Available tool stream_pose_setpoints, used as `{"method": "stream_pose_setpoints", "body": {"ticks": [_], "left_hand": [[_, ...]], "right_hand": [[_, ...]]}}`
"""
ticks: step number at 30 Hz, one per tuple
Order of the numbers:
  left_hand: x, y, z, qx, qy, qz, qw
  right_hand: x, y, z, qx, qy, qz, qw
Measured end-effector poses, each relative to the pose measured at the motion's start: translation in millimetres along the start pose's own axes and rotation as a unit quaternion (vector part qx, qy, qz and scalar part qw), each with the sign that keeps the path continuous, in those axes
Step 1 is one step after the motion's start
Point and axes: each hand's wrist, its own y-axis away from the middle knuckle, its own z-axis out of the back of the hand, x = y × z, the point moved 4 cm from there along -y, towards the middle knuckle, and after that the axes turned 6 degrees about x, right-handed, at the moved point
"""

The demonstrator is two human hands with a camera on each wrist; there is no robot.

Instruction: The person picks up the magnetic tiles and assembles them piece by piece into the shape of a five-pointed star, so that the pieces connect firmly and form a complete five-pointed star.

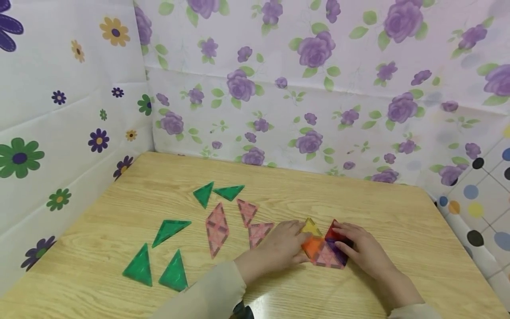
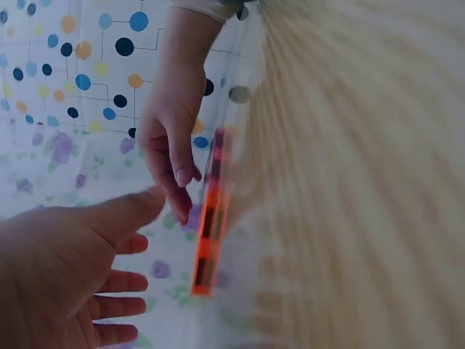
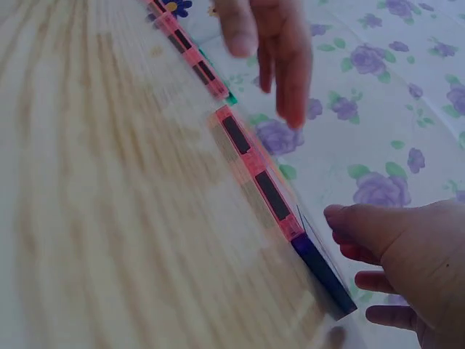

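On the worktop point(image 1: 358, 195), right of centre in the lower half of the head view: a flat cluster of triangular tiles. At its upper left, a yellow tile point(image 1: 312, 227); just below, an orange tile point(image 1: 313, 247); at the bottom, a pink tile point(image 1: 327, 258); at the right, a red tile point(image 1: 330, 233) above a purple tile point(image 1: 338, 253).

Left hand point(image 1: 282, 244): at the cluster's left side, over parts of the yellow and orange tiles; grip apart, fingers straight and thumb stretched out in the left wrist view.

Right hand point(image 1: 364, 249): at the cluster's right side, over parts of the red and purple tiles; grip apart too, thumb set away from the fingers in the right wrist view.

Left of the left hand, near the middle of the frame: four pink triangles point(image 1: 217, 239), one partly behind that hand. Farther left and higher: five green triangles point(image 1: 170, 231), spread from the lower left toward the centre. Along the top of the frame: a flowered backdrop point(image 1: 279, 115). At the bottom edge: pale sleeves point(image 1: 213, 290).
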Motion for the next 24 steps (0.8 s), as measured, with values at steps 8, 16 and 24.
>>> {"method": "stream_pose_setpoints", "body": {"ticks": [8,16,24], "left_hand": [[20.1,35.2,33.1,-0.077,0.025,-0.006,0.9967],[56.7,59.7,39.6,-0.142,0.034,0.040,0.9885],[97.7,81.1,34.8,-0.172,0.058,0.080,0.9802]], "right_hand": [[19.3,-5.0,9.6,-0.023,-0.006,-0.004,0.9997],[52.7,-12.0,15.7,-0.040,-0.018,-0.005,0.9990],[92.2,-23.2,2.9,-0.019,-0.026,0.028,0.9991]]}}
